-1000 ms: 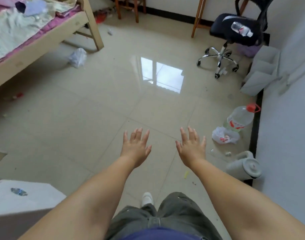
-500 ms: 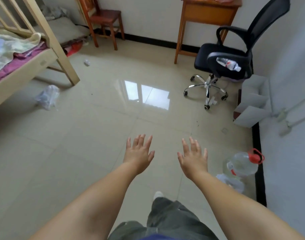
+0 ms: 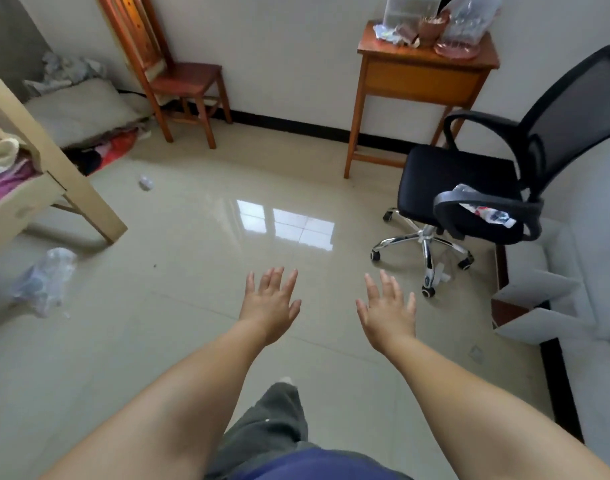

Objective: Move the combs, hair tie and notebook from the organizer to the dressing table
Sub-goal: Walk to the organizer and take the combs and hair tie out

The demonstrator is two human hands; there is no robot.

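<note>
My left hand and my right hand are held out in front of me over the tiled floor, palms down, fingers spread, holding nothing. Against the far wall stands a small wooden table with a clear plastic drawer organizer and cluttered bags on top. I cannot make out combs, a hair tie or a notebook from here.
A black office chair with a plastic bottle on its seat stands at the right. A wooden chair is at the back left, a bed frame at the left. A crumpled plastic bag lies on the floor. White shelves lean at the right wall.
The view has lifted and moved forward across the room, bringing the wooden table and its organizer into sight. Both hands stay open and spread ahead of me.
</note>
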